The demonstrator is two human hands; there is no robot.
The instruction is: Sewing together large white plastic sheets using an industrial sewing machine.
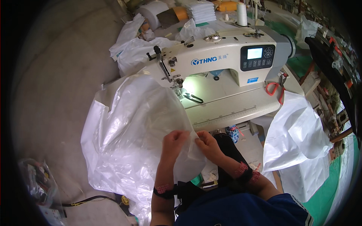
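R hand (pixel 208 145): thumb and fingers pinch the edge of the white plastic sheet (pixel 128 120). L hand (pixel 174 145): fingers curled inward, positioned over the sheet just beside R hand; slightly blurred, cannot tell if material is gripped btwn fingers. Sheet location: in front of the wearer, mostly L of the hands; upper end at L end of the sewing mach. table (pixel 226 117), lower portion hanging twd. the floor. Surface: glossy, semi-transp., creased.

Beyond R forearm: blue patterned pouch (pixel 232 133), below table edge. Far R: second white sheet (pixel 294 130), draped down past the table corner.

On table: graduated scale along the near edge; black thread snips (pixel 194 98) lying near the needle area, under the work light. Sewing mach. (pixel 218 52): light-coloured head, control panel (pixel 257 57) at R w/ screen lit. Red-handled scissors (pixel 277 89): at R end of table, near the panel.

Rear: white thread cone (pixel 241 15), upright behind the head; stack of white folded pcs. (pixel 201 13) to its L.
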